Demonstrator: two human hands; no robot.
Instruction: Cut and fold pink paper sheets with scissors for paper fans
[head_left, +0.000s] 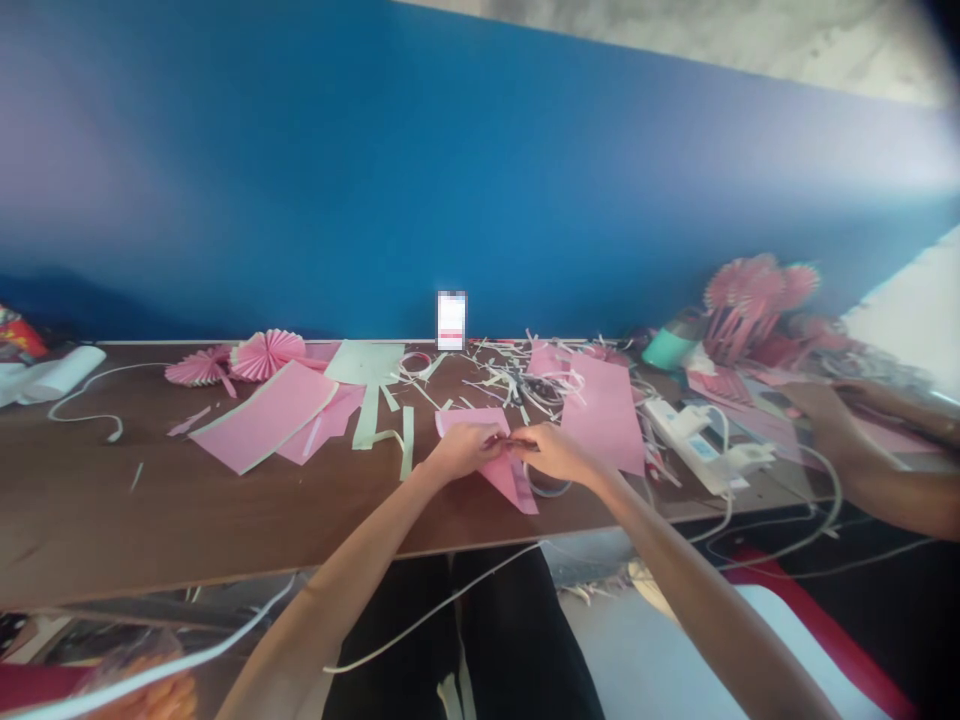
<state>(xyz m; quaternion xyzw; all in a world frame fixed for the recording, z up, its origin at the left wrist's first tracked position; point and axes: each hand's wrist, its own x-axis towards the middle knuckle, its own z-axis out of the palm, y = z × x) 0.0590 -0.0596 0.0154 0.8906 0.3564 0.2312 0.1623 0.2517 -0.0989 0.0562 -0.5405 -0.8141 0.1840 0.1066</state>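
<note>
A small sheet of pink paper [504, 478] lies at the table's front, under both hands. My left hand [469, 450] is closed at the sheet's middle, its fingertips pinching the paper. Right beside it, my right hand [551, 450] also pinches the sheet, with the two sets of fingertips nearly meeting. Part of the paper slants down toward the table edge. The exact spot under the fingers is hidden. A roll of tape [550, 489] shows partly beneath my right hand. Another pink sheet [604, 410] lies just right of my hands.
Pink sheets [262, 418], pale strips [407, 440] and pleated paper fans [268, 355] lie left. Paper scraps [525, 385] and a phone [451, 320] stand at the back. A power strip [694, 445] with white cables sits right, near another person's arm [870, 460].
</note>
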